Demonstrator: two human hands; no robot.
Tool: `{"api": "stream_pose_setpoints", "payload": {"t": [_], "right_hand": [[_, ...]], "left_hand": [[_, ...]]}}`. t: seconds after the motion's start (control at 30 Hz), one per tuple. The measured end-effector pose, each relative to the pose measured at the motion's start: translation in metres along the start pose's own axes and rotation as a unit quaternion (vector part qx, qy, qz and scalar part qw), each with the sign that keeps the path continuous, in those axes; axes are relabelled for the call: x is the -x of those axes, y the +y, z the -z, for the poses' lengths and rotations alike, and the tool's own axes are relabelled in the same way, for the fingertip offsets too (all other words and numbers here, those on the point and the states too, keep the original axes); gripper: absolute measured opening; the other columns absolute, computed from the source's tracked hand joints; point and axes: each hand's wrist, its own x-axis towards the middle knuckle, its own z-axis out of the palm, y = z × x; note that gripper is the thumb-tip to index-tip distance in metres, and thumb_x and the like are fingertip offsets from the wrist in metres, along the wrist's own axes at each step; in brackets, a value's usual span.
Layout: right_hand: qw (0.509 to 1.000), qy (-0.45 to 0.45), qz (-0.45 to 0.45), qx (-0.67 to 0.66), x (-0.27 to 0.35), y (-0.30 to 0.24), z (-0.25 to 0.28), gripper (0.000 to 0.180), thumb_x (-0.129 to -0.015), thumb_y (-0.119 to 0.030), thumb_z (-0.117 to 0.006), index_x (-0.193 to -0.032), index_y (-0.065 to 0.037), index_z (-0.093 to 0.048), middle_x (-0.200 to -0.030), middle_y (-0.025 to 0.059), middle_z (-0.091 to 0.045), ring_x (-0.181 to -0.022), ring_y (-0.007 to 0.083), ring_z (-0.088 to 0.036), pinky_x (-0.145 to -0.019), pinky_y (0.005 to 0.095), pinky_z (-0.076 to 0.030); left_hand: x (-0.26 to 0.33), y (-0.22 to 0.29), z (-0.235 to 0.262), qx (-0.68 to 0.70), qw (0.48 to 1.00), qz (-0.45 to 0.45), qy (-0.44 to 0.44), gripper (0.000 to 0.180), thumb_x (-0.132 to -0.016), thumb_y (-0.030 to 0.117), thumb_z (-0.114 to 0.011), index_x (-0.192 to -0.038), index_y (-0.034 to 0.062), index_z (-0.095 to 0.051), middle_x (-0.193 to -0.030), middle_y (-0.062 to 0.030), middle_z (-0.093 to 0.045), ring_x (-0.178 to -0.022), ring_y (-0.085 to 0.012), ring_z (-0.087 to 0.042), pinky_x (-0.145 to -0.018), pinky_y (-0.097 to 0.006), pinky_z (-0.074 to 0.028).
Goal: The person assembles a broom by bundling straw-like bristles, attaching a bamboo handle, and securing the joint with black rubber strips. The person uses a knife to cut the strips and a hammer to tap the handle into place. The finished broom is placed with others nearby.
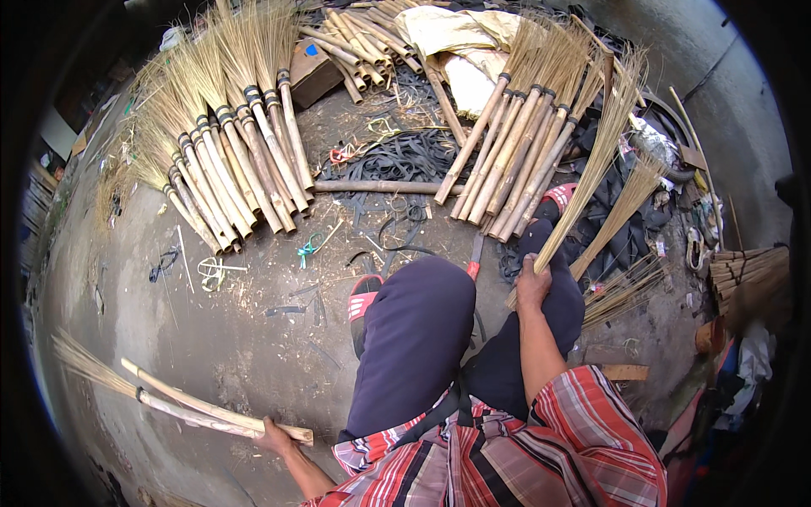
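Observation:
At the lower left, my left hand (275, 438) is closed round a pale bamboo pole (201, 400) near its thick end. A stick broom (190, 414) lies alongside that pole, its handle end at my fingers; whether I grip it too, I cannot tell. By my right knee, my right hand (532, 285) grasps the lower end of a long bundle of thin broom bristles (583, 203), which fans out upward to the right. Another loose bristle bundle (621, 215) rests just beyond it, with more stiff bristles (625, 291) on the floor nearby.
Finished brooms lie in rows at the far left (245, 160) and far right (519, 152). Bare bamboo handles (363, 42) are piled behind, near a cardboard box (311, 72) and a pale sack (465, 51). Black strips (397, 160) cover the middle. A red-handled blade (475, 262) lies ahead.

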Motion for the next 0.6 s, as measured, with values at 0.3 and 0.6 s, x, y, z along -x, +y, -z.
{"api": "stream_pose_setpoints", "payload": {"t": [0.3, 0.6], "right_hand": [[0.999, 0.017, -0.004, -0.036, -0.001, -0.008, -0.001, 0.024, -0.101, -0.019, -0.067, -0.112, 0.002, -0.067, -0.075, 0.0049, -0.062, -0.054, 0.0142, -0.058, -0.051, 0.0319, -0.048], [0.995, 0.028, -0.041, -0.088, -0.001, -0.02, 0.007, 0.022, -0.102, -0.015, -0.064, -0.117, 0.001, -0.063, -0.076, 0.0035, -0.061, -0.053, 0.0106, -0.054, -0.049, 0.0289, -0.045]], "left_hand": [[0.076, 0.177, -0.17, -0.109, 0.913, -0.202, -0.337, 0.071, -0.072, 0.005, -0.076, -0.135, -0.004, -0.042, -0.106, -0.015, -0.059, -0.085, -0.0256, -0.065, -0.072, -0.038, -0.058], [0.267, 0.232, -0.432, -0.182, 0.742, -0.336, -0.551, 0.069, -0.068, 0.021, -0.084, -0.123, -0.0071, -0.054, -0.107, -0.0258, -0.069, -0.098, -0.0393, -0.071, -0.089, -0.047, -0.057]]}}
